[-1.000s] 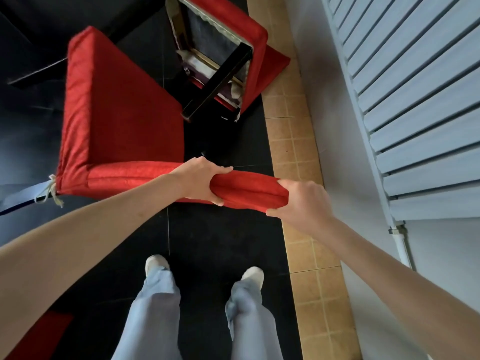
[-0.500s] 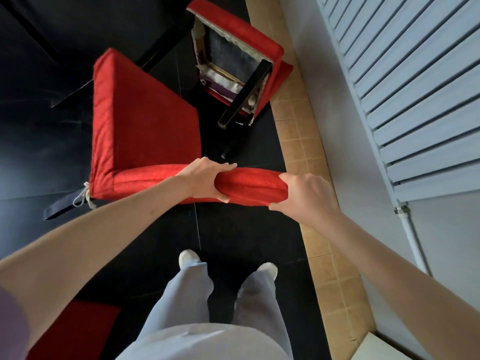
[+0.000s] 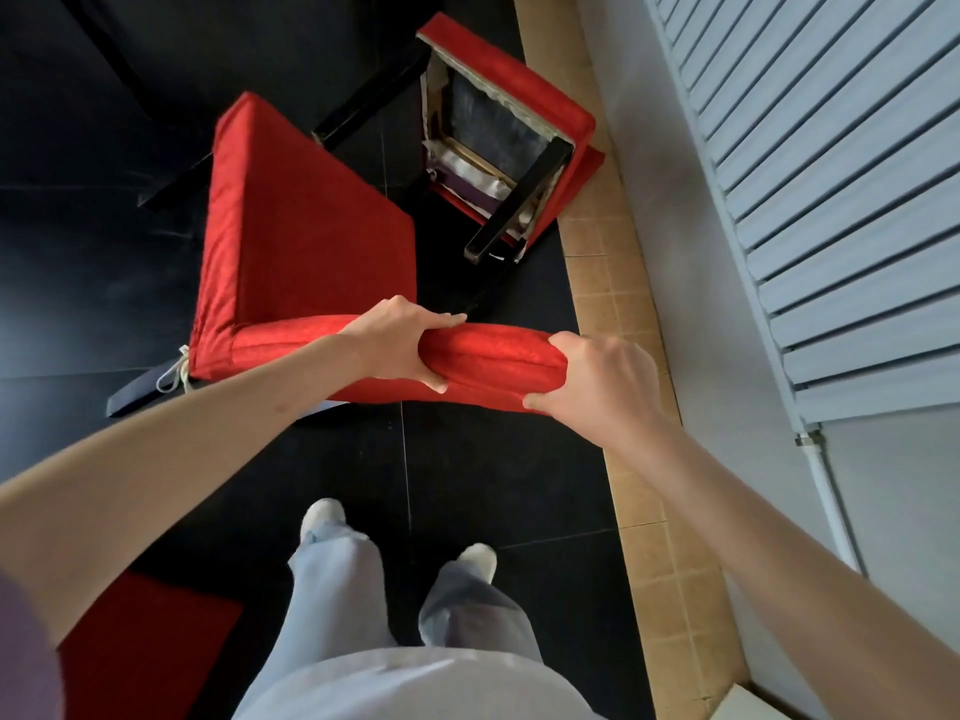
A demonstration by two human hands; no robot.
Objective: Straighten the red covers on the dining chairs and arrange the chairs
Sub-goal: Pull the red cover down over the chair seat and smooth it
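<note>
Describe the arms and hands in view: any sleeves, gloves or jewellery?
Both forearms are bare. The left hand and right hand show no gloves, rings, watch or bands. A bit of purple sleeve shows at the left upper arm; the right arm shows no sleeve in frame.

1. A glossy black tiled floor [image 3: 493, 485] fills most of the view.
2. Right of it runs a strip of tan tiles [image 3: 649, 511].
3. Beyond the strip stands a grey wall [image 3: 675, 226] (daylit) carrying pale blue louvred shutters [image 3: 831, 174].

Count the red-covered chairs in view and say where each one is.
2, maybe more out of frame. One chair stands ahead, its backrest top gripped by both hands; a second chair lies tipped over beyond it by the wall.
</note>
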